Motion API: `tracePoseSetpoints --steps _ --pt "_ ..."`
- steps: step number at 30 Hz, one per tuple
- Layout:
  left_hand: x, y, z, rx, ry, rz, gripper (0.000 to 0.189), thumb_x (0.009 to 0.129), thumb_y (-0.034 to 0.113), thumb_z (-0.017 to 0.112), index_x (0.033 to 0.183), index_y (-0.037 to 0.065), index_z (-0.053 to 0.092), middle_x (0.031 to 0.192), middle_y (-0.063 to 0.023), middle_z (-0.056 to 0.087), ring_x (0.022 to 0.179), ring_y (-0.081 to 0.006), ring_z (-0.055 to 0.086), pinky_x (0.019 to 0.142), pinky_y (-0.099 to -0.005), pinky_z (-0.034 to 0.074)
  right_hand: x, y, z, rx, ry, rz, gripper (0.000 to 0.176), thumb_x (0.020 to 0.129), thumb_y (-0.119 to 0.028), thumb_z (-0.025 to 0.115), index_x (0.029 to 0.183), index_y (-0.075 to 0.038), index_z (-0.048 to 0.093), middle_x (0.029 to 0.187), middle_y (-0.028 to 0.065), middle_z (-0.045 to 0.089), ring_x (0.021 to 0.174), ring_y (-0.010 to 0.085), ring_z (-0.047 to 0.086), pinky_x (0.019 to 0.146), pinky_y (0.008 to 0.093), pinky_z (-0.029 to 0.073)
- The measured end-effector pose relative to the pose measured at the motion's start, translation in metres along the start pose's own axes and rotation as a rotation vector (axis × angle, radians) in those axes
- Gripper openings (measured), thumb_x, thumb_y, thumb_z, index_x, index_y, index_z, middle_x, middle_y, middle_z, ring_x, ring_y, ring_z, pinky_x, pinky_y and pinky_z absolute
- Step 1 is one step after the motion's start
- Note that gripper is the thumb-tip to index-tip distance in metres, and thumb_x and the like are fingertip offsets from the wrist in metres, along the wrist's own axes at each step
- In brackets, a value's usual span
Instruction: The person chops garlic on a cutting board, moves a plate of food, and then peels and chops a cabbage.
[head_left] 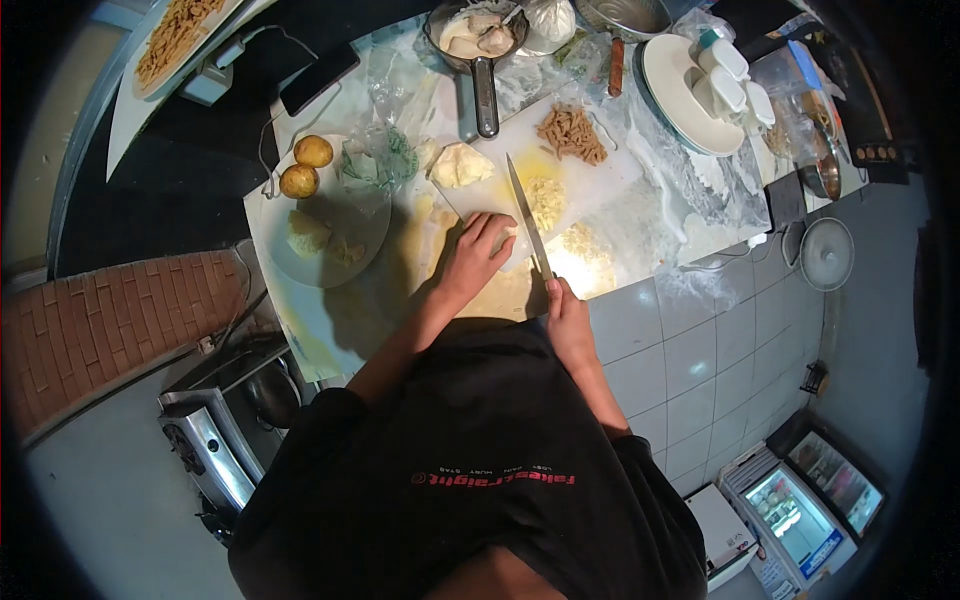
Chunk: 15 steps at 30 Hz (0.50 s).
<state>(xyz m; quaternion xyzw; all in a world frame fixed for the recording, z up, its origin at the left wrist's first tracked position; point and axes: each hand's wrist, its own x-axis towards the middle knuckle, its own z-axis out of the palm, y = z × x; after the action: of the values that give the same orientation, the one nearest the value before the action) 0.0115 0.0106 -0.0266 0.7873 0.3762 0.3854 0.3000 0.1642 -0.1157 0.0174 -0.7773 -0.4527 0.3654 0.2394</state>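
Note:
My right hand point(568, 318) grips the handle of a long kitchen knife point(527, 211), its blade pointing away from me over a pale cutting board point(615, 185). Left of the blade, my left hand point(478, 260) has its fingers curled down on a small pale piece of food point(511, 231), mostly covered by the fingertips. Just right of the knife lies a heap of chopped pale-yellow bits point(546, 203). Farther back on the board sits a pile of brown strips point(572, 134). A pale yellow lump point(462, 165) rests beyond my left hand.
To the left, a plate point(285, 262) carries peelings, with two unpeeled potatoes point(306, 165) at its far edge. A small pan point(483, 92) with pale contents stands at the back. White containers point(722, 78) stand on an oval plate point(660, 75) at the right. A phone point(320, 80) lies back left.

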Motion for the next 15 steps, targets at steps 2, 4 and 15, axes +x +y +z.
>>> tracePoseSetpoints --steps 2,4,15 --pt "0.0007 0.0024 0.0004 -0.025 -0.002 -0.048 0.025 0.081 0.001 0.073 0.104 0.002 0.063 0.101 -0.0112 0.067 0.092 -0.0273 0.065 0.079 -0.0354 0.054 -0.0022 -0.0034 -0.0029 0.014 -0.009 0.021 0.035 0.107 -0.03 0.041 0.105 0.001 0.057 0.071 0.0309 0.058 0.074 0.0528 0.058 0.059 0.0546 0.042" --pt "0.0014 0.0062 -0.0017 -0.166 -0.004 -0.238 0.027 0.081 0.001 0.073 0.105 0.001 0.062 0.099 -0.0115 0.067 0.087 -0.0246 0.067 0.079 -0.0341 0.054 -0.0019 -0.0033 -0.0045 0.017 -0.02 0.026 0.036 0.107 -0.03 0.041 0.106 0.001 0.057 0.072 0.0309 0.059 0.075 0.0528 0.058 0.06 0.0543 0.042" --pt "-0.001 0.007 -0.0019 -0.089 -0.011 -0.039 0.016 0.08 -0.002 0.073 0.095 0.0 0.066 0.096 -0.0105 0.067 0.089 -0.0266 0.065 0.078 -0.0355 0.053 -0.0076 -0.0033 0.0006 0.017 -0.036 0.05 0.038 0.107 -0.033 0.041 0.108 0.002 0.057 0.072 0.0315 0.059 0.076 0.0531 0.058 0.061 0.055 0.042"
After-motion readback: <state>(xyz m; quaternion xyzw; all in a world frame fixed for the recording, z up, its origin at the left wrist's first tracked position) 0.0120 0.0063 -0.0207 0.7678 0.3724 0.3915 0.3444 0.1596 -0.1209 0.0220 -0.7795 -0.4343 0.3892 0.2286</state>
